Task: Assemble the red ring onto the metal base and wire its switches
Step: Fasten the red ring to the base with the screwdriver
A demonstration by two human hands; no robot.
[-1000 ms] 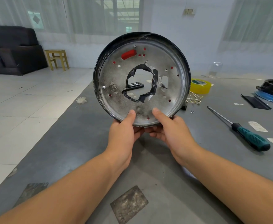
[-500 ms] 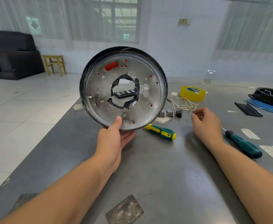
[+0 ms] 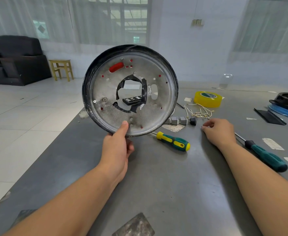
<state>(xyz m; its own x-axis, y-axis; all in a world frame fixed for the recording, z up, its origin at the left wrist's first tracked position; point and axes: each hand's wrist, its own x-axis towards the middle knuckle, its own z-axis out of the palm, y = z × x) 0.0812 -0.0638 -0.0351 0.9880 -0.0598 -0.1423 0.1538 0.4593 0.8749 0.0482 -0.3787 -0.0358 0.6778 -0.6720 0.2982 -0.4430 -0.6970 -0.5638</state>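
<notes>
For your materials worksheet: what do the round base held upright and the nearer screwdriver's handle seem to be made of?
Round base: likely metal, dull grey and speckled, with punched holes and a dark rim. Yellow-and-green screwdriver handle: probably moulded plastic with a rubbery grip, going by its smooth two-colour surface.

Right hand (image 3: 219,132) let go of the metal base (image 3: 130,90) and dropped to the tabletop (image 3: 173,181) near the loose wires (image 3: 199,111), fingertips now pinched at something tiny. Left hand (image 3: 117,150) alone holds the base upright, thumb on its face.
</notes>
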